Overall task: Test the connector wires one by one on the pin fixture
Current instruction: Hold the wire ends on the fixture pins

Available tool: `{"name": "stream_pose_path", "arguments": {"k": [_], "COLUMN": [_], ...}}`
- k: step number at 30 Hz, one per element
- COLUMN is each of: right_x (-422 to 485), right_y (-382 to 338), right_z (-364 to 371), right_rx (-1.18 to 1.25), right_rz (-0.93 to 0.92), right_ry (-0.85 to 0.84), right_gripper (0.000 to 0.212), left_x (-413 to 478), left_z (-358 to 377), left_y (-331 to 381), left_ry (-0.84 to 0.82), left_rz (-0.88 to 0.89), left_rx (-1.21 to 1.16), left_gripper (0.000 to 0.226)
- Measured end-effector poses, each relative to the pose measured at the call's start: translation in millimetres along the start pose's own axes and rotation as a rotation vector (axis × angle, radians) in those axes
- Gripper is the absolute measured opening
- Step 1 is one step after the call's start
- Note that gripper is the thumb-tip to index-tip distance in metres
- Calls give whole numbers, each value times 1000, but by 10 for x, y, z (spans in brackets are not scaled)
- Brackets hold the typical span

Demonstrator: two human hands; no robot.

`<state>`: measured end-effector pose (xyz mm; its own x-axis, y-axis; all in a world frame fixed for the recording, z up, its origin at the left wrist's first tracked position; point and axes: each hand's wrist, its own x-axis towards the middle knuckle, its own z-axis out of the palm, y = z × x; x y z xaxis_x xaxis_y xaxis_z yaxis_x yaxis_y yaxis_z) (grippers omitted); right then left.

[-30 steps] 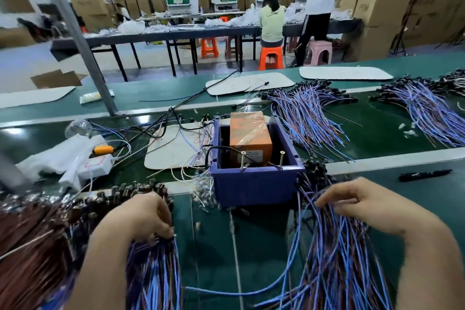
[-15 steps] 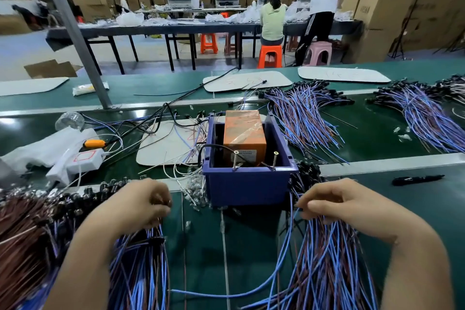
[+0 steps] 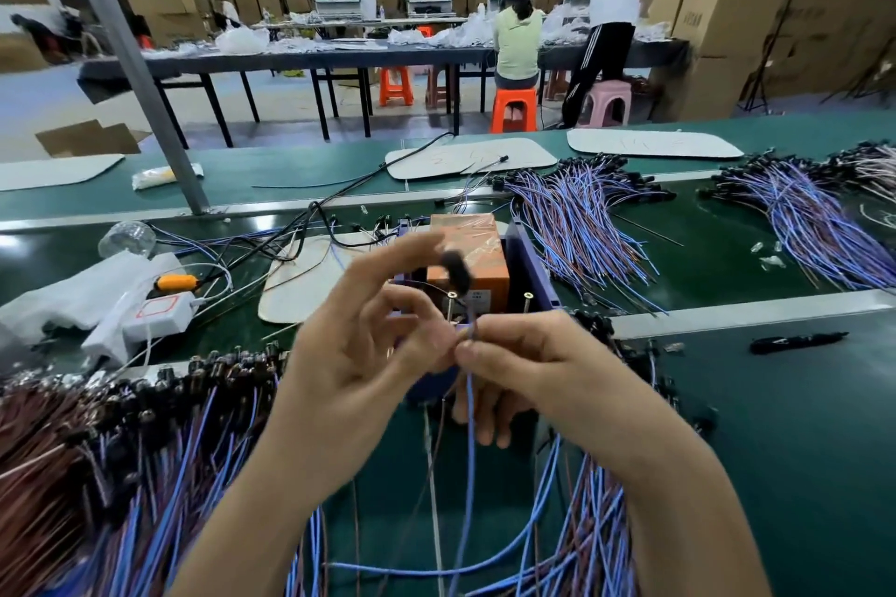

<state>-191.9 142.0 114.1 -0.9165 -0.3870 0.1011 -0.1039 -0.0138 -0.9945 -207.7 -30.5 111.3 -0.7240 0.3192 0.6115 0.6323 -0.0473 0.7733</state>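
My right hand (image 3: 528,368) pinches one blue connector wire (image 3: 468,441) between thumb and forefinger, just in front of the blue fixture box (image 3: 536,276). The wire's black connector head (image 3: 456,274) stands blurred above the fingers. My left hand (image 3: 359,354) is raised beside it, its fingertips meeting the wire at the same spot; the grip is blurred. Two upright metal pins (image 3: 526,303) rise from the box's front rim, and an orange block (image 3: 468,247) sits inside. Piles of blue and brown wires lie at lower left (image 3: 136,461) and lower right (image 3: 596,514).
More wire bundles (image 3: 582,228) (image 3: 814,218) lie beyond the box on the green belt. A white power strip (image 3: 155,315), white cloth and black cables sit at the left. A black pen (image 3: 795,343) lies at the right. People work at a far table.
Both hands have risen from the wire piles and met in front of the fixture box. One blue wire has been lifted out of the right pile.
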Motion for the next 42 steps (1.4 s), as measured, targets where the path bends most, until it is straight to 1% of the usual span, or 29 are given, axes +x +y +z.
{"name": "stream_pose_path", "arguments": {"k": [1,2,3,5,6,8,10,13,15,18,19,22,24,26,27,29,31,33,34,36,37,38,40,41,42], "right_x": [-12,-28,-45,-72,-82,-98,-108,-107,-95,-66,-59,-41,-50,-68,-76,-81,-84,-92,-99,-143,-175,-210,-266,-274,-269], "right_y": [-4,-9,-10,2,14,39,56,75,79,83,88,94,100,145,183,269,345,416,440,477,482,469,393,331,261], "right_z": [-42,-94,-149,-249,-292,-366,-413,-455,-459,-441,-439,-455,-494,-563,-606,-696,-768,-827,-845,-881,-897,-909,-895,-860,-797], "right_rx": [33,77,126,197,210,208,189,227,274,333,350,384,393,304,192,-49,-190,-292,-319,-347,-385,-451,-633,-722,-792], "right_rz": [-15,-33,-50,-66,-66,-63,-69,-102,-132,-171,-181,-192,-175,-117,-67,56,194,341,412,518,566,621,707,707,661], "right_ry": [50,97,142,240,292,374,420,474,489,490,495,538,589,687,756,871,906,882,845,740,690,647,590,600,633], "right_gripper": [17,18,21,26,26,26,25,22,22,22,22,22,21,20,19,17,17,19,18,12,13,21,41,48,52], "left_x": [-7,-11,-15,-32,-41,-55,-55,-47,-54,-82,-89,-84,-62,-41,-26,-3,12,17,19,30,37,43,48,47,42], "left_z": [25,68,129,243,283,313,296,265,277,331,349,362,312,221,161,16,-130,-258,-311,-386,-401,-394,-328,-271,-205], "left_y": [-25,-41,-60,-115,-134,-152,-159,-196,-234,-284,-292,-314,-302,-309,-307,-291,-263,-259,-256,-254,-253,-255,-265,-274,-286], "left_ry": [-12,-47,-95,-191,-234,-300,-316,-327,-316,-291,-292,-275,-262,-265,-268,-292,-326,-311,-271,-163,-108,-57,17,36,43], "left_rz": [-87,-203,-325,-516,-567,-601,-627,-633,-653,-669,-671,-721,-718,-688,-676,-647,-613,-558,-527,-494,-494,-503,-525,-537,-551], "left_rx": [34,22,-48,-194,-211,-252,-293,-206,-168,-125,-147,-409,-478,-473,-481,-514,-591,-715,-763,-752,-705,-647,-488,-399,-318], "left_gripper": [61,71,75,70,65,52,44,31,25,26,27,37,39,40,41,33,26,24,29,38,42,43,36,32,31]}}
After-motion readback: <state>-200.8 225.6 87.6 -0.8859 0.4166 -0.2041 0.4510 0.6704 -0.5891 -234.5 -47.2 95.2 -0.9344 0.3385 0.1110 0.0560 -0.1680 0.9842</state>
